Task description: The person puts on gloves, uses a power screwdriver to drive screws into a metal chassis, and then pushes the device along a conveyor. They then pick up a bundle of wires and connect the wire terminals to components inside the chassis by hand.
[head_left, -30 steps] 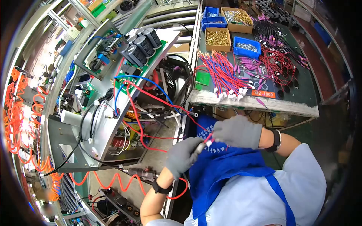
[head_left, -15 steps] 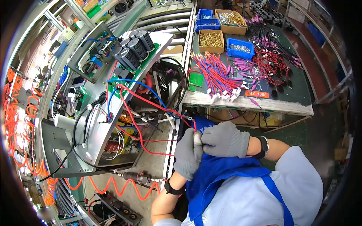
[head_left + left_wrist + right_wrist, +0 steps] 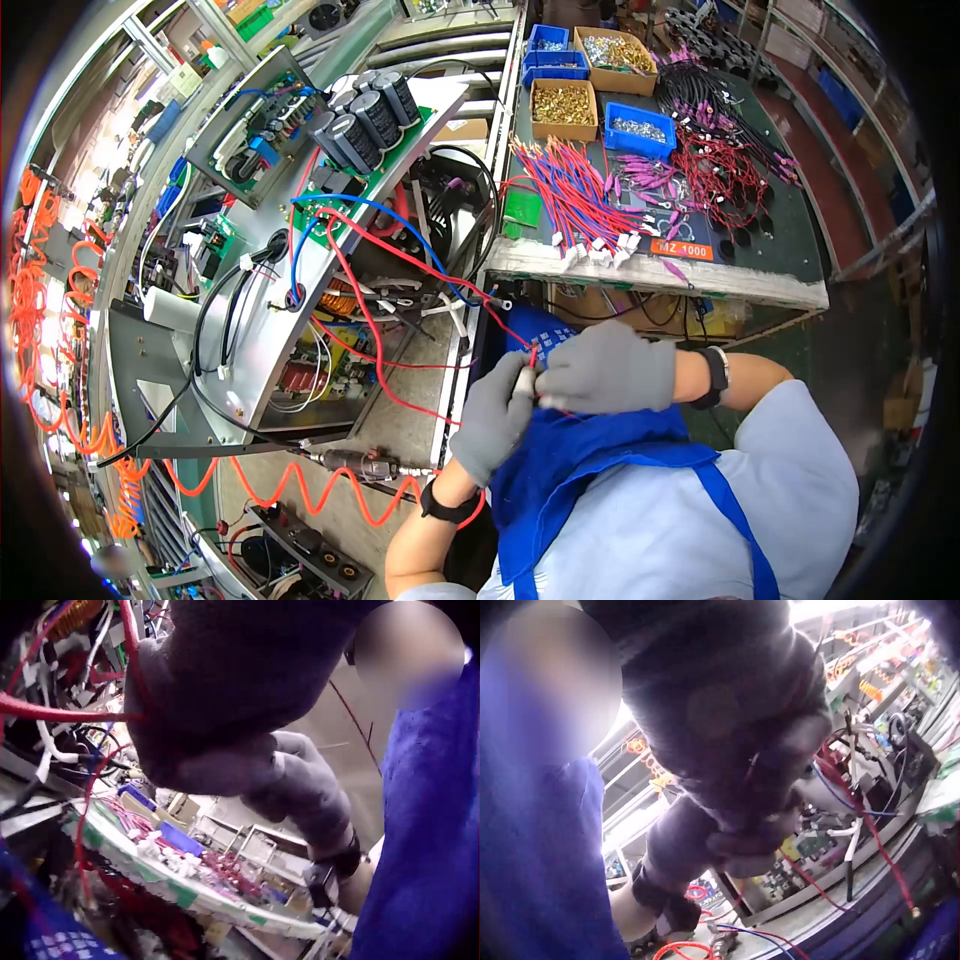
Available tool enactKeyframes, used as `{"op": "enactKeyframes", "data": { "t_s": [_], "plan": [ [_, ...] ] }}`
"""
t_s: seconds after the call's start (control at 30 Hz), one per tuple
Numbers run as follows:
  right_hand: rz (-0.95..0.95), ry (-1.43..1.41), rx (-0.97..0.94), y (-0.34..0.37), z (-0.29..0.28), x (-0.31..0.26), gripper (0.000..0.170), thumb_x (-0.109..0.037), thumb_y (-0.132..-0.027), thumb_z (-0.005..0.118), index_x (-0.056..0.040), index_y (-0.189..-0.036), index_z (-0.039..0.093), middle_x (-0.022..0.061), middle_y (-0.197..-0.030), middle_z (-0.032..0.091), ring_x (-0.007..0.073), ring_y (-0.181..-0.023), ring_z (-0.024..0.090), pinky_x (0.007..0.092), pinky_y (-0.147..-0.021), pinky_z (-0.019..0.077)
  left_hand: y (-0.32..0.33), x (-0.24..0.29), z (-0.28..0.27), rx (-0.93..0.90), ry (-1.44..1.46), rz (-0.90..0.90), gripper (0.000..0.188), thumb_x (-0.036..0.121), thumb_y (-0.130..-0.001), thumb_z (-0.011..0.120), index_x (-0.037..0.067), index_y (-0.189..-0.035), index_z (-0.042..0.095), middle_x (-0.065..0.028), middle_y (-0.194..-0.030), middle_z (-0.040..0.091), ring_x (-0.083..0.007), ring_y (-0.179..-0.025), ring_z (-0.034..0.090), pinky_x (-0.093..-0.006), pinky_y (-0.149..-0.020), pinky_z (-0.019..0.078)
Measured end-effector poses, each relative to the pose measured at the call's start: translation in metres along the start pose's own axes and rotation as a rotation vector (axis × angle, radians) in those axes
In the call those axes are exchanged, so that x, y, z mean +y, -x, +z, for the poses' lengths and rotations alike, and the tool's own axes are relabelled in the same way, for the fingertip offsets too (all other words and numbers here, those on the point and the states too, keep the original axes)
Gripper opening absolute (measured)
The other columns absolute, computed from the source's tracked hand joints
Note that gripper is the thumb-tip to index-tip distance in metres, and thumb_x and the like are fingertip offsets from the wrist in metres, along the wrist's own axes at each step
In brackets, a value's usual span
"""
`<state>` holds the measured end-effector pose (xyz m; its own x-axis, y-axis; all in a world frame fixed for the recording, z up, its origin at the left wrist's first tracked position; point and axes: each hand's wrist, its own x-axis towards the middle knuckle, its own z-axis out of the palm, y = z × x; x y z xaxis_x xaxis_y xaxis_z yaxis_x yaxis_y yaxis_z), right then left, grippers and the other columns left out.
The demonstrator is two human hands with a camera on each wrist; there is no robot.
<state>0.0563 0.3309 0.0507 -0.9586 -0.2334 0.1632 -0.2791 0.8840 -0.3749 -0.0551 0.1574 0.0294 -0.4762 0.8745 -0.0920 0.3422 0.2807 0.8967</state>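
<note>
Both hands wear grey gloves and meet in front of the blue apron (image 3: 590, 435). My left hand (image 3: 492, 420) grips a thin red wire (image 3: 512, 330), thumb on top. Right against it, my right hand (image 3: 612, 370) pinches the same wire with curled fingers; the wire's end is hidden between the gloves. That wire leads back toward the opened electrical unit (image 3: 300, 345) at left. A thicker red cable and a blue cable (image 3: 425, 235) arch from its circuit board, a ring terminal (image 3: 505, 304) hanging near the hands. In the left wrist view, the gloved left hand (image 3: 225, 682) hides the grip.
Black capacitors (image 3: 350, 140) stand on the unit's board. A pneumatic screwdriver (image 3: 360, 463) with a coiled red hose (image 3: 290, 492) lies below it. The bench (image 3: 780, 265) at right bears red and blue wires (image 3: 580, 200), blue bins (image 3: 640, 130) and cardboard boxes (image 3: 562, 106) of small metal parts.
One second ago the hands were slightly apart with the wire and a white piece showing between them. They have since come together, the left hand turning more upright.
</note>
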Motion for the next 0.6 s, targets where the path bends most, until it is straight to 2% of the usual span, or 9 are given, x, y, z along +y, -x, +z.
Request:
{"op": "enactKeyframes", "data": {
  "t_s": [0.03, 0.07, 0.17, 0.2, 0.3, 0.37, 0.43, 0.57, 0.6],
  "plan": [
    [-0.012, 0.001, 0.032, 0.002, -0.006, 0.006, 0.016, -0.030, -0.090, 0.058, -0.0151, -0.090, 0.064, 0.0067, -0.083, 0.062, 0.0271, -0.068, 0.065, 0.0418, -0.056, 0.0519, 0.003, -0.002, -0.004, -0.020, 0.069, -0.061, 0.018, 0.015, -0.096, 0.047, 0.003, -0.106, 0.058, -0.0158, -0.076, 0.061, -0.0290, -0.069, 0.061, -0.0379, -0.065, 0.0469],
    [-0.021, -0.001, 0.063, 0.006, -0.013, 0.014, 0.015, -0.029, -0.090, 0.058, -0.0151, -0.091, 0.064, 0.0064, -0.083, 0.062, 0.0269, -0.068, 0.065, 0.0418, -0.056, 0.0521, 0.007, -0.005, -0.009, -0.010, 0.026, -0.042, 0.021, 0.020, -0.100, 0.046, 0.003, -0.104, 0.058, -0.0124, -0.069, 0.057, -0.0212, -0.063, 0.058, -0.0343, -0.062, 0.0456],
    [-0.010, 0.025, 0.050, 0.010, -0.022, 0.019, 0.017, -0.030, -0.090, 0.059, -0.0151, -0.093, 0.065, 0.0062, -0.082, 0.062, 0.0274, -0.071, 0.065, 0.0420, -0.060, 0.0530, 0.012, 0.005, -0.018, -0.087, 0.156, -0.107, 0.023, 0.021, -0.100, 0.047, 0.002, -0.102, 0.059, -0.0096, -0.069, 0.057, -0.0189, -0.063, 0.056, -0.0332, -0.061, 0.0450],
    [-0.014, 0.020, 0.035, 0.008, -0.019, 0.014, 0.017, -0.031, -0.090, 0.059, -0.0150, -0.093, 0.065, 0.0063, -0.082, 0.062, 0.0276, -0.071, 0.065, 0.0420, -0.060, 0.0531, 0.012, 0.010, -0.017, -0.089, 0.172, -0.056, 0.025, 0.024, -0.101, 0.049, 0.002, -0.101, 0.060, -0.0070, -0.069, 0.055, -0.0170, -0.062, 0.053, -0.0321, -0.061, 0.0442],
    [0.003, 0.024, -0.018, 0.007, -0.021, 0.010, 0.017, -0.031, -0.089, 0.059, -0.0153, -0.094, 0.065, 0.0064, -0.083, 0.061, 0.0277, -0.075, 0.065, 0.0424, -0.062, 0.0531, 0.006, 0.001, -0.008, -0.163, 0.169, -0.023, 0.027, 0.027, -0.100, 0.051, 0.001, -0.100, 0.060, -0.0073, -0.069, 0.055, -0.0167, -0.062, 0.053, -0.0315, -0.061, 0.0439],
    [0.023, 0.027, -0.063, 0.008, -0.026, 0.012, 0.017, -0.030, -0.089, 0.059, -0.0158, -0.094, 0.065, 0.0065, -0.085, 0.061, 0.0275, -0.078, 0.065, 0.0428, -0.064, 0.0530, 0.007, 0.001, -0.012, -0.161, 0.184, -0.077, 0.030, 0.030, -0.099, 0.053, 0.000, -0.101, 0.061, -0.0055, -0.071, 0.055, -0.0136, -0.063, 0.052, -0.0296, -0.061, 0.0431],
    [0.029, -0.029, -0.030, 0.012, -0.029, 0.019, 0.017, -0.030, -0.088, 0.060, -0.0159, -0.095, 0.066, 0.0064, -0.086, 0.061, 0.0276, -0.079, 0.065, 0.0433, -0.064, 0.0529, 0.009, -0.001, -0.017, -0.173, 0.141, -0.121, 0.031, 0.030, -0.098, 0.054, 0.000, -0.102, 0.062, -0.0014, -0.073, 0.055, -0.0092, -0.065, 0.051, -0.0258, -0.061, 0.0421],
    [0.053, -0.056, -0.037, 0.012, -0.026, 0.013, 0.018, -0.030, -0.088, 0.059, -0.0163, -0.096, 0.066, 0.0064, -0.087, 0.062, 0.0284, -0.078, 0.065, 0.0432, -0.064, 0.0528, 0.003, 0.023, -0.013, -0.272, 0.428, -0.279, 0.027, 0.027, -0.097, 0.056, 0.001, -0.100, 0.064, -0.0008, -0.077, 0.059, -0.0077, -0.066, 0.054, -0.0233, -0.060, 0.0442],
    [0.063, -0.040, -0.051, 0.012, -0.027, 0.014, 0.017, -0.030, -0.088, 0.058, -0.0165, -0.095, 0.066, 0.0062, -0.086, 0.062, 0.0284, -0.078, 0.065, 0.0431, -0.064, 0.0529, 0.002, 0.023, -0.014, -0.258, 0.398, -0.262, 0.027, 0.027, -0.097, 0.057, 0.002, -0.101, 0.064, -0.0006, -0.078, 0.060, -0.0076, -0.066, 0.054, -0.0228, -0.059, 0.0444]
  ]
}}
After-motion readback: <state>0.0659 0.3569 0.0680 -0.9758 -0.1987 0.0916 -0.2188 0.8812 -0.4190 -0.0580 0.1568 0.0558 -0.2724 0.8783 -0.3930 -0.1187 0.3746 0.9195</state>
